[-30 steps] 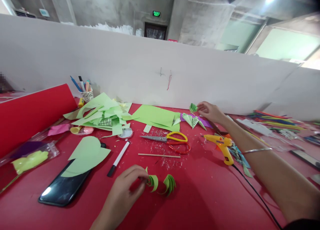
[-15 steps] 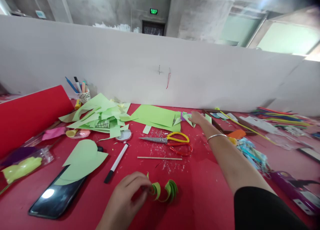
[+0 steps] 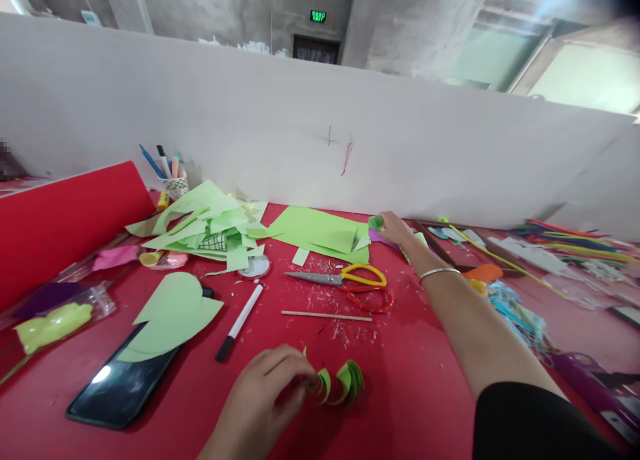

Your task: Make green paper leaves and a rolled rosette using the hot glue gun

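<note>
My left hand (image 3: 275,387) is closed at the near middle of the red table, pinching one end of a curled green paper strip (image 3: 345,383). The strip's coils spread out to the right of my fingertips. Far across the table my right hand (image 3: 396,228), with a bangle at the wrist, has its fingers closed on a small green object (image 3: 376,222) whose kind I cannot make out. Under that hand lies something purple (image 3: 384,237). Between the hands are scissors (image 3: 345,280) with yellow and red handles and a thin wooden stick (image 3: 327,315).
Green paper scraps (image 3: 215,230) are heaped at the back left beside a pen cup (image 3: 175,183). A phone (image 3: 125,387) lies under cut green paper (image 3: 175,313), near a marker (image 3: 240,321). A purple glue gun (image 3: 595,387) is at the right. A white partition (image 3: 250,127) stands behind.
My right hand has lifted slightly at the back, and the small green object now shows at its fingertips. My left hand keeps its pinch on the paper strip. The view has shifted slightly.
</note>
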Available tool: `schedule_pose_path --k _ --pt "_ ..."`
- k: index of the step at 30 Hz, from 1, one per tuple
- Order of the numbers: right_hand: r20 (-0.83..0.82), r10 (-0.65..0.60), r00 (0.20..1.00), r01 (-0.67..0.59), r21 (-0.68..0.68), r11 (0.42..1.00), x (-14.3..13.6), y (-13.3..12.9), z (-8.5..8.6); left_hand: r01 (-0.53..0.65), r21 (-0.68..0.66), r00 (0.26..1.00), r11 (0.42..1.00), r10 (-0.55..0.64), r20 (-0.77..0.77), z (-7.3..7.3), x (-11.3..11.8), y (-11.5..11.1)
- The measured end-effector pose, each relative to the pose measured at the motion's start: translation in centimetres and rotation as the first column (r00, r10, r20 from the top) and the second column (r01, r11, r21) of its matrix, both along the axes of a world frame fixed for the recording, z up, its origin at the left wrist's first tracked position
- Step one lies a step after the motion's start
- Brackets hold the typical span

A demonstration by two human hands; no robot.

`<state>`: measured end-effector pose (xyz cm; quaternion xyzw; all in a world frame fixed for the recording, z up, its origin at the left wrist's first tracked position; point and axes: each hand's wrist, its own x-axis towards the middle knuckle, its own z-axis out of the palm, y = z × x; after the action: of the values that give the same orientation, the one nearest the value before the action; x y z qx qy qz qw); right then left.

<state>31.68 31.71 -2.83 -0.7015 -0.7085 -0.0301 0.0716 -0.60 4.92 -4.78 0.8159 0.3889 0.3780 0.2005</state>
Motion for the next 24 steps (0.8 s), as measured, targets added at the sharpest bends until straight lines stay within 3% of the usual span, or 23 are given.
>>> schedule_pose_path --k 4,10,17,24 --pt "-0.034 0.198 0.980 -0.193 0.124 0.973 0.1 -0.5 1.5 -0.003 -0.008 1.000 1.000 0.003 0.005 0.0 0.2 0.0" --pt "-0.047 0.300 0.953 -0.285 0.200 0.937 -0.1 -1.5 2.5 -0.006 -0.015 1.000 1.000 0.007 0.022 0.1 0.3 0.0" --pt "-0.012 0.292 0.956 -0.283 0.200 0.938 -0.3 -2.2 3.3 -0.002 0.000 1.000 1.000 0.002 0.028 0.0 0.0 -0.1" --pt "0.028 0.228 0.973 -0.230 0.069 0.971 -0.2 -2.2 2.8 -0.015 -0.031 1.000 0.999 0.015 0.007 -0.2 0.0 0.0"
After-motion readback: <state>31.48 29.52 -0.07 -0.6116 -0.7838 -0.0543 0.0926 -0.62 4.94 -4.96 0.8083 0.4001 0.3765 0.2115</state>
